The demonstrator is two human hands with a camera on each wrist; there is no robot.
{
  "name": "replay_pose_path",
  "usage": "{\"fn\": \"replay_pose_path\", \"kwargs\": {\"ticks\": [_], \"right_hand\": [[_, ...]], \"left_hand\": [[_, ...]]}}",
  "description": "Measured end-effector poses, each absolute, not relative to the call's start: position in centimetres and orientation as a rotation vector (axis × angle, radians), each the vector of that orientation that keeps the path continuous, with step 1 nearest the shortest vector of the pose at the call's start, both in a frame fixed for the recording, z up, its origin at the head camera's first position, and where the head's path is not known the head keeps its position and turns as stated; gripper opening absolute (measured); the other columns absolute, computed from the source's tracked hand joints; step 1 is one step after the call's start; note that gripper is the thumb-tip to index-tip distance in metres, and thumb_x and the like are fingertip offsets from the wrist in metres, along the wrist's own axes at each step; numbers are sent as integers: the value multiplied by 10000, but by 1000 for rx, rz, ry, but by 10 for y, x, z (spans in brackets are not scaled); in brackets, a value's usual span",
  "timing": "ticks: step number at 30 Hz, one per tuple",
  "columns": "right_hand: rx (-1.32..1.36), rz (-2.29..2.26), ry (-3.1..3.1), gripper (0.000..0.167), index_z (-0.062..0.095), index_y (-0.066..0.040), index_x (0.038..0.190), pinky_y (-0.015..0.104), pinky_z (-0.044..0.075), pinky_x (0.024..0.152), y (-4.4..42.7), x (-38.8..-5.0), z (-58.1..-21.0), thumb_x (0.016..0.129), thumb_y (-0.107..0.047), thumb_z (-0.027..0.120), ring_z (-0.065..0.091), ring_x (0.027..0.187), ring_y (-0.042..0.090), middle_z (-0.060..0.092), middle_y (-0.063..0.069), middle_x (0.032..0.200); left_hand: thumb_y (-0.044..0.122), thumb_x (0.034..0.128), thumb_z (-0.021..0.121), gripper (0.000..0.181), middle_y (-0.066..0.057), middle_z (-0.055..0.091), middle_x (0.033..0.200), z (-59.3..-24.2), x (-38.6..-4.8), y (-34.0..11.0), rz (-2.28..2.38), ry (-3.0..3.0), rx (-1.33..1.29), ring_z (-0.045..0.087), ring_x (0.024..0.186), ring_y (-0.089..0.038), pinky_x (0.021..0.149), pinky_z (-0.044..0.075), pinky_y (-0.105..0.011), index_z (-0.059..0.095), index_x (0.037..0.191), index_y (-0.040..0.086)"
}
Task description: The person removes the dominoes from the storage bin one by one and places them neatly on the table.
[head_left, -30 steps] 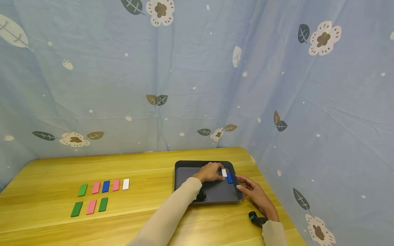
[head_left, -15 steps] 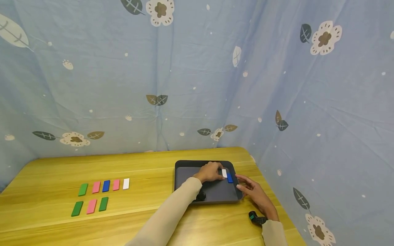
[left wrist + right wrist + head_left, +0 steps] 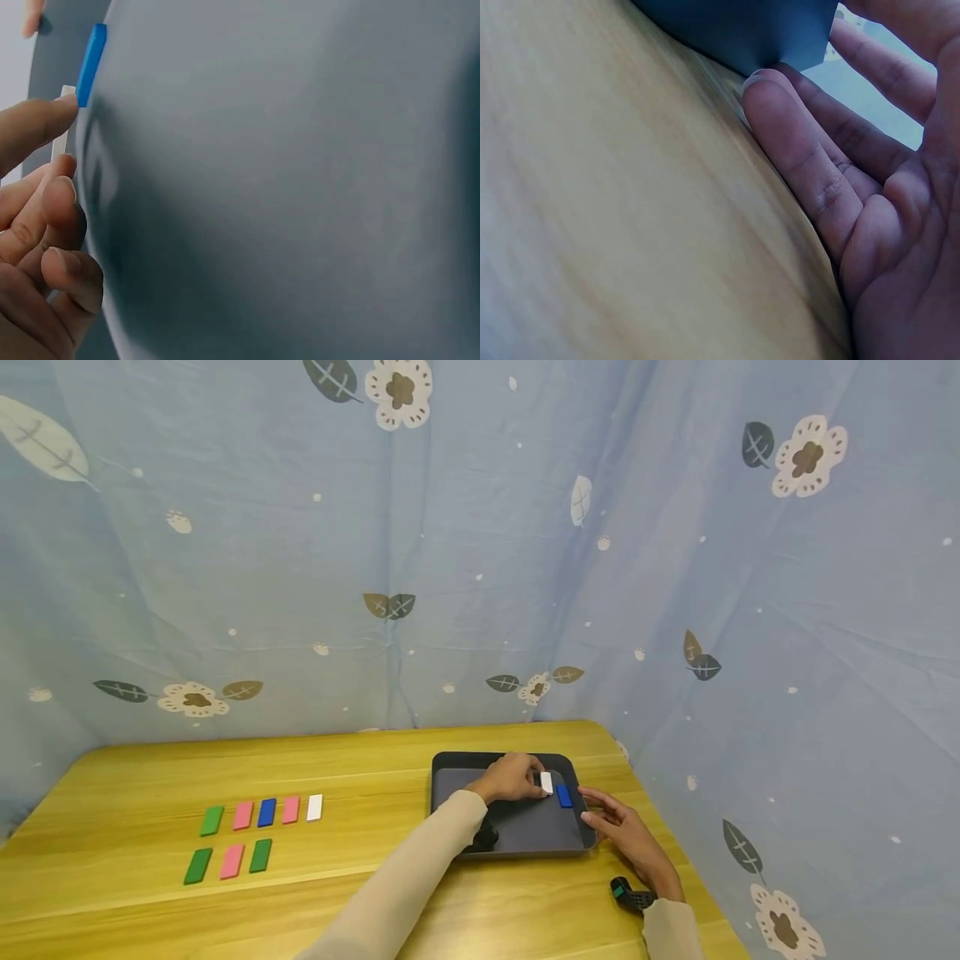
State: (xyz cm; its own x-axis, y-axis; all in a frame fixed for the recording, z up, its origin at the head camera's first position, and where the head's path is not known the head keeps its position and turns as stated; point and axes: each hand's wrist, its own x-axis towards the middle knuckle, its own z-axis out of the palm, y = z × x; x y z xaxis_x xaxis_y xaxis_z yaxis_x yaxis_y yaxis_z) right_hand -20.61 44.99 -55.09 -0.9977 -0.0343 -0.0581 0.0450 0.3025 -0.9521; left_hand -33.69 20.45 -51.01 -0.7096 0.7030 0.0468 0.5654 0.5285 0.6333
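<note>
In the head view, my left hand point(image 3: 513, 777) reaches into a dark grey tray point(image 3: 517, 850) and pinches a small white block point(image 3: 546, 782) between thumb and fingers. A thin blue block point(image 3: 564, 796) lies in the tray just right of the white one, with a narrow gap between them. The left wrist view has the white block point(image 3: 60, 144) partly covered by fingertips, and the blue block point(image 3: 91, 66) beyond. My right hand point(image 3: 628, 835) rests against the tray's right side, fingers extended. Seen from the right wrist, those fingers point(image 3: 799, 150) touch the tray's lower corner point(image 3: 757, 34).
On the wooden table point(image 3: 360, 877), left of the tray, lie two rows of flat blocks: green point(image 3: 212, 821), pink point(image 3: 243, 815), blue point(image 3: 267, 812) and white point(image 3: 314, 807) among them. A patterned curtain point(image 3: 450, 527) hangs behind the table and along its right side.
The white block has moved slightly left with my left hand, opening a gap from the blue block. The right hand stays at the tray's side. The head view has shifted a little.
</note>
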Motion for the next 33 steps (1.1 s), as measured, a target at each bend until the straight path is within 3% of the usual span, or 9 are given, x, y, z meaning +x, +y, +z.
{"fn": "replay_pose_path", "kwargs": {"ticks": [11,33], "right_hand": [[42,-1820,2472,516,543,-293,1492,394,555,763,450,-205,-551,1001,-331,697,593,1115,326,538,103,1452],[12,-1808,2504,527,529,-236,1511,393,562,758,449,-206,-549,1012,-298,686,605,1121,296,529,141,1459]], "left_hand": [[233,911,816,453,86,654,705,-495,-335,193,991,2515,1144,600,587,-67,616,495,-222,691,1309,56],[231,876,853,474,72,635,774,-469,-332,159,1084,2470,1281,591,731,-59,801,498,-234,689,1294,78]]}}
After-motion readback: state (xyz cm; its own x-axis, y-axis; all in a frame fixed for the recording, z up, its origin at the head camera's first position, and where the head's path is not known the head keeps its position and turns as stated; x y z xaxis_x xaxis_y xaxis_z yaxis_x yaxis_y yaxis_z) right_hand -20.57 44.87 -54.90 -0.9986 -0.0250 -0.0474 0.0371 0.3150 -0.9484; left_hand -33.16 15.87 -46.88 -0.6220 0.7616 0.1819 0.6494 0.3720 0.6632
